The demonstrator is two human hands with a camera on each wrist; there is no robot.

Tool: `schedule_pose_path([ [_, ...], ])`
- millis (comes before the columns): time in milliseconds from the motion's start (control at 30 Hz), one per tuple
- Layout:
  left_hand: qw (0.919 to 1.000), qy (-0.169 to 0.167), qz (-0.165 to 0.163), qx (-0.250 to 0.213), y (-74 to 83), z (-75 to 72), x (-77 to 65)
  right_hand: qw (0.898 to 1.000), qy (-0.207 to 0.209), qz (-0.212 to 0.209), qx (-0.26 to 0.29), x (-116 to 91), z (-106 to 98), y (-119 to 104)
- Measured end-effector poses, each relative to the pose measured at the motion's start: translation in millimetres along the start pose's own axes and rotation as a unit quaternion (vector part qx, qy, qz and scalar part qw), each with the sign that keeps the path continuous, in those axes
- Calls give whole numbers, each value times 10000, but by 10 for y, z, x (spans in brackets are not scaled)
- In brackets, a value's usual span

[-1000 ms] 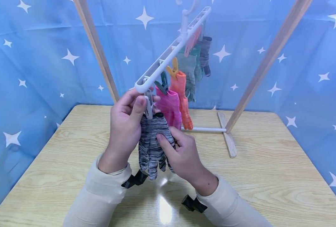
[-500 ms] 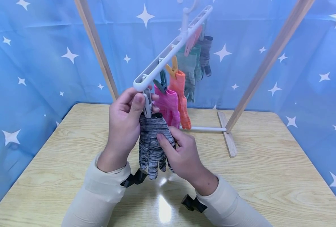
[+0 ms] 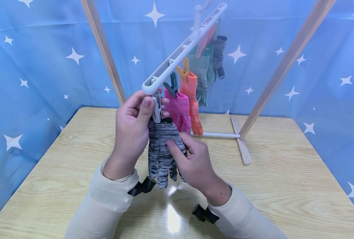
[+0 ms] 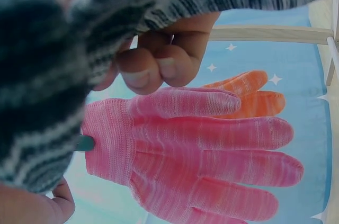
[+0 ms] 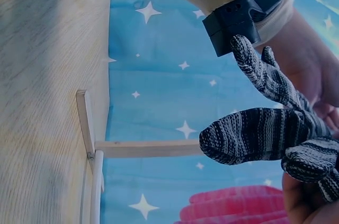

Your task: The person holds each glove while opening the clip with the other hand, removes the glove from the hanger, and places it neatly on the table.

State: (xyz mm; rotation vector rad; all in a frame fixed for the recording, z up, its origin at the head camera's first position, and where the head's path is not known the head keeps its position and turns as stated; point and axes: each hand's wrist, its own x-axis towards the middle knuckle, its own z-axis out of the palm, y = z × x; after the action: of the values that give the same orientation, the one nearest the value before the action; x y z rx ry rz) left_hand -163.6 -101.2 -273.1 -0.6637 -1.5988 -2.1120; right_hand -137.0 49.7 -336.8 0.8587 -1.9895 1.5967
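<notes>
A black-and-grey striped knit glove [image 3: 163, 152] hangs fingers down below the near end of a white hanger bar [image 3: 172, 66]. My left hand [image 3: 132, 122] pinches a grey clothespin [image 3: 157, 108] between thumb and fingers, its lower end at the glove's cuff. My right hand [image 3: 193, 162] grips the glove's side, thumb on the front. Just behind hangs a pink glove [image 3: 178, 111] from a dark green clothespin [image 3: 172, 87]; the left wrist view shows this pink glove [image 4: 212, 150] spread sideways. In the right wrist view the striped glove's fingers [image 5: 249, 136] point toward the other wrist.
Farther along the bar hang an orange glove [image 3: 190, 103] on a yellow clothespin [image 3: 183, 69], pale green gloves [image 3: 202, 69] and a grey glove [image 3: 219, 54]. Wooden posts [image 3: 284, 73] and a white crossbar [image 3: 215, 135] stand on the wood-grain table [image 3: 284, 186]. A starry blue curtain [image 3: 54, 39] surrounds it.
Both hands keep their grips on the clothespin and the glove. The hanger bar's near end has risen slightly in the head view; otherwise little differs.
</notes>
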Motion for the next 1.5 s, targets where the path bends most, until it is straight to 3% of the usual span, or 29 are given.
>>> schedule_pose_path([
  [1500, 9999, 108, -7, 71, -4, -7, 10, 9997, 61, -51, -240, -9, -2, 4],
])
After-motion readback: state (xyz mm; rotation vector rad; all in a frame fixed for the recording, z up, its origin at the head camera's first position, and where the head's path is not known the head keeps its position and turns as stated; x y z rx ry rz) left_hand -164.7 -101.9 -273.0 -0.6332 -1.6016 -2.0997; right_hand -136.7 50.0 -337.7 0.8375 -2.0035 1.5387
